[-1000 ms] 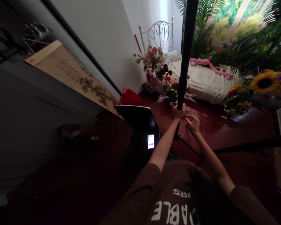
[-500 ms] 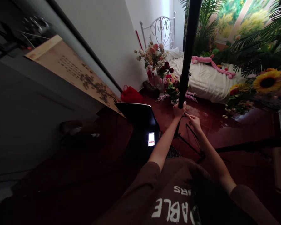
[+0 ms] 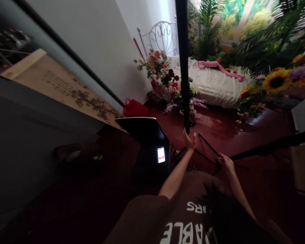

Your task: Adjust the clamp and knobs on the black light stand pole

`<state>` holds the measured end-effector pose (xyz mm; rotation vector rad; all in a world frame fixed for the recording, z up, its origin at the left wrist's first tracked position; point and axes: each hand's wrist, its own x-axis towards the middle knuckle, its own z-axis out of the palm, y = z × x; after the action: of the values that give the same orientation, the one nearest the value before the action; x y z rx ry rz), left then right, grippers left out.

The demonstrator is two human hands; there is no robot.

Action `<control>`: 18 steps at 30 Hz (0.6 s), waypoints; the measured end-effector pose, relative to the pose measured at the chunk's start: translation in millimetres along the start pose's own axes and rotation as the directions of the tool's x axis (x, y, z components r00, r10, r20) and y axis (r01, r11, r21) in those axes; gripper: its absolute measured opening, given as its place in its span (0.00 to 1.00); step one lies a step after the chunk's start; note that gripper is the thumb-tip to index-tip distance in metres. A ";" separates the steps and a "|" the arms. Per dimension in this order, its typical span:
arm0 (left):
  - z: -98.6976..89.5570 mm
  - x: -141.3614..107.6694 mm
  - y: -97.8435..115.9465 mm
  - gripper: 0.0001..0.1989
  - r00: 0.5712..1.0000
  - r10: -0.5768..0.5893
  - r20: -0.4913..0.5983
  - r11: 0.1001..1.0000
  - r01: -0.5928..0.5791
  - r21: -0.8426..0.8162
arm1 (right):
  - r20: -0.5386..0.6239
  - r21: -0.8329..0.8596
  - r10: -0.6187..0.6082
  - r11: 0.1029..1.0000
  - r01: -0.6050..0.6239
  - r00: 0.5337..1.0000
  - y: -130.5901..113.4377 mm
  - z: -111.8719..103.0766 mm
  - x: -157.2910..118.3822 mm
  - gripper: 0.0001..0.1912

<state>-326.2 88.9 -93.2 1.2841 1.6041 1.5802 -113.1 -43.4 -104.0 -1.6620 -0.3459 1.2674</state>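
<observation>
The left hand [image 3: 189, 141] is open, fingers spread, just at the foot of the black stand pole [image 3: 183, 67], while the right hand [image 3: 225, 163] sits well apart on the stand's thin strut [image 3: 209, 149] (gripping or not, I cannot tell).

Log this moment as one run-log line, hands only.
left hand: open, beside black stand pole | right hand: on tripod leg
</observation>
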 end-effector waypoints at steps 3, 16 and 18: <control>23.5 -26.5 -4.0 0.30 0.995 -0.067 0.071 0.998 0.068 -0.007 | -0.180 0.139 0.036 0.990 -0.010 0.983 15.5 -39.2 -7.1 0.17; 176.6 -113.4 168.9 0.27 0.469 0.476 0.744 0.851 -0.031 -0.525 | -0.445 0.320 -0.183 0.882 0.347 0.877 -58.4 -112.0 -50.8 0.22; 193.6 -125.1 186.6 0.27 0.454 0.459 0.764 0.858 -0.005 -0.513 | -0.447 0.305 -0.242 0.864 0.401 0.861 -82.1 -119.3 -56.2 0.24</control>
<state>-59.0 36.6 24.1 1.6826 0.3642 0.9842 -8.7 -105.8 -7.3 -1.3942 -0.1091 0.6639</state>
